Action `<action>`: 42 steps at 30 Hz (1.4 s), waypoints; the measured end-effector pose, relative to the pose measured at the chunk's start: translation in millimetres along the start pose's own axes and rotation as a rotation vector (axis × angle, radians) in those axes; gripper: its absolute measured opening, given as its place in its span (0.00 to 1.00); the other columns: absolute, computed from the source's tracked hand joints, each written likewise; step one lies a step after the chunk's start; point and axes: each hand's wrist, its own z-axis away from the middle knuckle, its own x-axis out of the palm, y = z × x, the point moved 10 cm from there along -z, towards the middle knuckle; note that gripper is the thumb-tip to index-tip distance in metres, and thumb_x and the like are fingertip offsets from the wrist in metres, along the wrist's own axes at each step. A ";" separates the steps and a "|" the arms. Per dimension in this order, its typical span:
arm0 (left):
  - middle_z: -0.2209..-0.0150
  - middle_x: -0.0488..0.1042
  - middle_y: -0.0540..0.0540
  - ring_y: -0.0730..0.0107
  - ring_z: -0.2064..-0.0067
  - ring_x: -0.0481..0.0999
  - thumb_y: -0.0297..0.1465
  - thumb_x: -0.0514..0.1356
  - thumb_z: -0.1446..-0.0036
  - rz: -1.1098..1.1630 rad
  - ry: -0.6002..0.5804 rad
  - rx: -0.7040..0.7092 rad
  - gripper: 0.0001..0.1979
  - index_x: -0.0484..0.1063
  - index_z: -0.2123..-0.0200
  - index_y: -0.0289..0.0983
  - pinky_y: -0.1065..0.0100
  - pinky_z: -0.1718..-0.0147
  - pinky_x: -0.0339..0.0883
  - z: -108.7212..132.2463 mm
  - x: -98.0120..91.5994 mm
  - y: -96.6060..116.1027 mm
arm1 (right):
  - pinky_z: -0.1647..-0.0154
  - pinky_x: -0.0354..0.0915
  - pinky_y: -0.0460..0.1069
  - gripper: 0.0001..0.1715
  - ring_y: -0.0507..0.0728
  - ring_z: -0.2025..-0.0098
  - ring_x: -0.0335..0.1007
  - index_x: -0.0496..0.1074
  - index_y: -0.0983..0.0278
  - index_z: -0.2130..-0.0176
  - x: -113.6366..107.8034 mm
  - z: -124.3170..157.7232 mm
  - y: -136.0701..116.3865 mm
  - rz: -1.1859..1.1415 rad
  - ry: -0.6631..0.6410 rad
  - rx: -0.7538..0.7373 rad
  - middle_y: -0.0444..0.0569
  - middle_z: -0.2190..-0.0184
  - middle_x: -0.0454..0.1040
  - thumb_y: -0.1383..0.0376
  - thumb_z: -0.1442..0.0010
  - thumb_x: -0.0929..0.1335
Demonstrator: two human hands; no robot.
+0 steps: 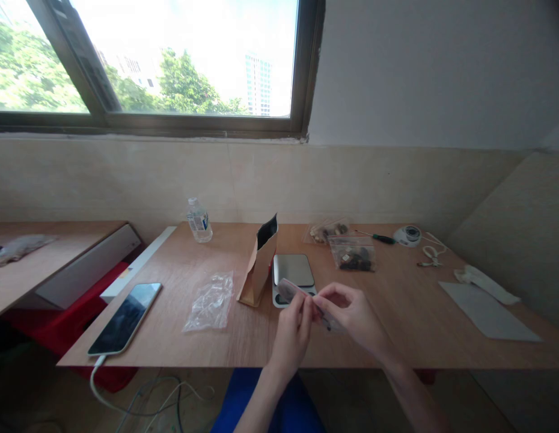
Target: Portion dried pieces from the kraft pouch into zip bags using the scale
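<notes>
Over the near side of the kitchen scale (pixel 294 269), my left hand (pixel 292 329) pinches a small clear plastic bag (pixel 287 290). My right hand (pixel 354 313) grips the same bag from the other side, its fingertips close to the left ones. Something small and dark shows at the bag's lower part, too small to name. Left of the scale, a brown paper pouch (pixel 258 273) stands upright with its dark inside showing at the top. The scale's front edge is partly hidden by the bag and my hands.
A crumpled clear bag (pixel 210 302) and a charging phone (pixel 126 319) lie to the left, a water bottle (pixel 199 221) behind. Zip bags of small parts (pixel 352 254), a screwdriver (pixel 382 239), a dome camera (pixel 408 236) and a white sheet (pixel 489 311) lie to the right.
</notes>
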 end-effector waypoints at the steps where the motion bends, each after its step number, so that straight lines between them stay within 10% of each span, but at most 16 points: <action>1: 0.74 0.68 0.49 0.73 0.72 0.66 0.37 0.46 0.37 0.004 -0.002 0.002 0.13 0.62 0.71 0.37 0.73 0.72 0.57 0.3 0.3 -0.6 | 0.76 0.62 0.44 0.15 0.52 0.76 0.69 0.71 0.66 0.75 0.2 0.2 1.0 -0.008 0.001 -0.001 0.45 0.80 0.73 0.57 0.47 0.68; 23: 0.76 0.74 0.49 0.73 0.73 0.71 0.35 0.54 0.43 -0.006 -0.016 -0.023 0.12 0.67 0.76 0.35 0.76 0.77 0.60 0.9 -10.0 4.6 | 0.75 0.62 0.44 0.14 0.50 0.76 0.66 0.72 0.67 0.74 8.4 3.2 12.3 -0.211 -0.055 0.060 0.44 0.79 0.71 0.57 0.49 0.70; 29: 0.75 0.74 0.48 0.71 0.69 0.72 0.33 0.53 0.42 0.040 -0.049 -0.008 0.13 0.69 0.76 0.35 0.73 0.67 0.62 3.5 -7.9 8.3 | 0.72 0.63 0.44 0.13 0.51 0.72 0.69 0.72 0.66 0.71 -15.4 -1.3 13.8 -0.110 0.108 0.028 0.46 0.75 0.74 0.57 0.49 0.70; 42: 0.76 0.64 0.52 0.72 0.71 0.66 0.40 0.51 0.41 0.155 -0.014 -0.132 0.15 0.60 0.75 0.37 0.73 0.70 0.58 2.7 -2.6 -9.2 | 0.67 0.68 0.47 0.15 0.54 0.69 0.73 0.74 0.65 0.69 12.8 3.0 7.6 -0.034 -0.066 0.053 0.48 0.73 0.77 0.55 0.48 0.68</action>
